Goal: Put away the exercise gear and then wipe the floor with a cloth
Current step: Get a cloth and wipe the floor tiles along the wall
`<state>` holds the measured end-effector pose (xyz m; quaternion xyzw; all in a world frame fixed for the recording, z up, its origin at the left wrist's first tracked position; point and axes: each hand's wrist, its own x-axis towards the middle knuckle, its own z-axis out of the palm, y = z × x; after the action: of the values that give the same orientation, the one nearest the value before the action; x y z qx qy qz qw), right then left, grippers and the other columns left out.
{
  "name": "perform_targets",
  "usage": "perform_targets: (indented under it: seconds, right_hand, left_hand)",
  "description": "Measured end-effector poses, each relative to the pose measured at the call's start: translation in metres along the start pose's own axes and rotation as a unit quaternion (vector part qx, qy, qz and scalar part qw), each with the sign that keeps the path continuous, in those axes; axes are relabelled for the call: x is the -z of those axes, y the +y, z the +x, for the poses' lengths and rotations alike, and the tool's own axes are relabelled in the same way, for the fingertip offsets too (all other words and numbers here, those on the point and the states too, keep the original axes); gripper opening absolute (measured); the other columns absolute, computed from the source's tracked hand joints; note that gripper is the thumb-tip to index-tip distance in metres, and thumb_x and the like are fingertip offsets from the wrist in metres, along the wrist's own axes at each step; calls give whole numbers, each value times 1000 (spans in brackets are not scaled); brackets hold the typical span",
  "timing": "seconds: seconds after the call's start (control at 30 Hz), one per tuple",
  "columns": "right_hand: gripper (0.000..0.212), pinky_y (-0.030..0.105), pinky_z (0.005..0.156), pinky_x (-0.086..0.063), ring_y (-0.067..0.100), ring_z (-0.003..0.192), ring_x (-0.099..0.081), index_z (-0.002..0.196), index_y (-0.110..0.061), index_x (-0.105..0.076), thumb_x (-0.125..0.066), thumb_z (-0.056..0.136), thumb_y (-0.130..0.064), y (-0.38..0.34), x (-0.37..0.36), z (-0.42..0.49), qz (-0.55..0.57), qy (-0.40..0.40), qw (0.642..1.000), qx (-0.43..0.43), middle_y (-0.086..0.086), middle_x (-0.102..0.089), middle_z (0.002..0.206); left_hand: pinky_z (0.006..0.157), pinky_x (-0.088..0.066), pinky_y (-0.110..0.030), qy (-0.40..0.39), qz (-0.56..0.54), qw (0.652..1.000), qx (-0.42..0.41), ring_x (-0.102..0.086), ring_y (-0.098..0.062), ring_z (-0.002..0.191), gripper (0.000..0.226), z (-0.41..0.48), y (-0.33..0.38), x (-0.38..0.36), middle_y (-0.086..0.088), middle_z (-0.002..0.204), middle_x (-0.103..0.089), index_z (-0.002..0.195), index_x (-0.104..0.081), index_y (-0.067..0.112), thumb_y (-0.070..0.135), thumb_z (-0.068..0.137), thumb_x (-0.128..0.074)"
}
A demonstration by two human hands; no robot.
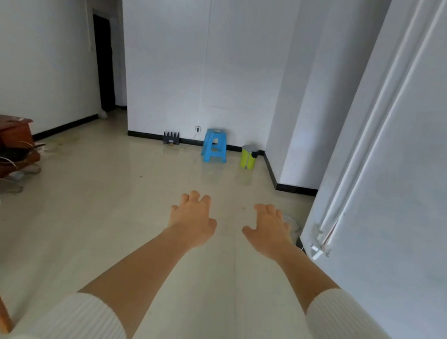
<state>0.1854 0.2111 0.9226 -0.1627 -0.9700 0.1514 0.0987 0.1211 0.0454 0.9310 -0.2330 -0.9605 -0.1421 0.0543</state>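
Both arms are reaching out over the shiny floor (104, 211). The left hand (192, 217) and the right hand (268, 229) are spread wide, palms down, holding nothing and not touching each other. Far past the hands, a blue stool (214, 145) is standing against the white wall (208, 54). A small green bin (249, 157) is sitting just right of the stool. No exercise gear or cloth is showing.

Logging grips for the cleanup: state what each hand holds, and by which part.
Nothing is held. The left hand and right hand both reach out empty over the floor, fingers loosely spread.
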Motion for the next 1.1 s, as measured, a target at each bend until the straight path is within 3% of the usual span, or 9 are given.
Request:
perform_targets:
  seconds: [0.27, 0.67, 1.1]
  right_hand:
    - [58, 43, 103, -30, 24, 128, -33, 140, -16, -33, -49, 91, -41, -1, -49, 244, -44, 18, 998, 32, 3, -36, 140]
    - [61, 43, 104, -29, 24, 131, -31, 143, -17, -30, -47, 91, -44, -25, -117, 603, -64, -30, 997, 39, 2, -33, 143]
    - [61, 43, 106, -28, 23, 132, -29, 144, -18, -29, -47, 91, -44, -82, -201, 998, -39, -34, 999, 4, 2, -31, 144]
  left_hand:
    - [101, -36, -42, 9, 13, 999, 40, -33, -25, 129, 54, 241, -75, -44, -6, 142, -35, 141, -34, 19, 33, 91, -46]
    - [102, -38, -42, -11, 7, 998, 68, -34, -24, 129, 54, 585, -174, -77, -5, 142, -36, 141, -35, 20, 35, 90, -46]
    - [100, -39, -40, -11, 41, 999, 24, -35, -22, 127, 54, 975, -313, -106, -3, 142, -36, 142, -33, 21, 33, 91, -46]
